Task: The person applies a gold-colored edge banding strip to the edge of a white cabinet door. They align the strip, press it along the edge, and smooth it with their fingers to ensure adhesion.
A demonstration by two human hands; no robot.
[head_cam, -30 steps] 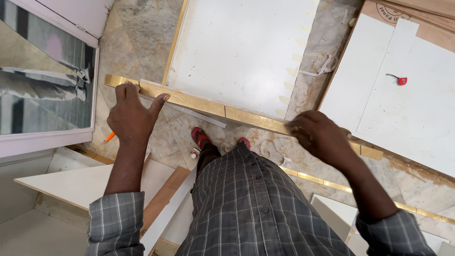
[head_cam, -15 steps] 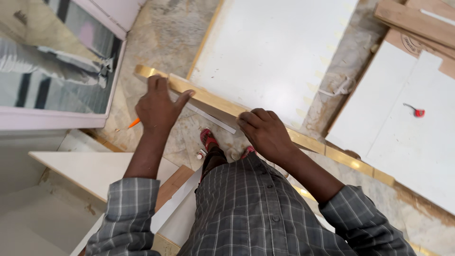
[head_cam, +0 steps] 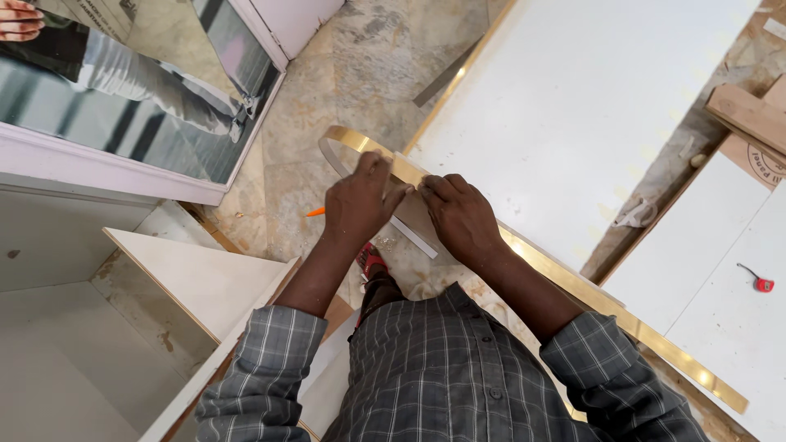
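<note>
A long shiny gold strip (head_cam: 610, 309) runs diagonally over the stone floor, from near my hands down to the lower right. Its upper left end (head_cam: 337, 141) curls upward into a loop. My left hand (head_cam: 359, 200) pinches the strip just below that curled end. My right hand (head_cam: 460, 216) grips the same strip right beside the left, fingers pressed on it. The two hands almost touch. A thin grey strip (head_cam: 409, 236) lies on the floor under my hands.
A large white board (head_cam: 589, 115) lies flat beyond the strip. More white panels (head_cam: 720, 311) and a red tape measure (head_cam: 761, 283) lie right. A white cabinet carcass (head_cam: 98, 327) stands lower left, a mirrored door (head_cam: 123, 90) upper left. An orange pencil (head_cam: 315, 212) lies on the floor.
My right hand has slid left along the gold strip until it sits next to the left hand. The strip's left end now curls up off the floor.
</note>
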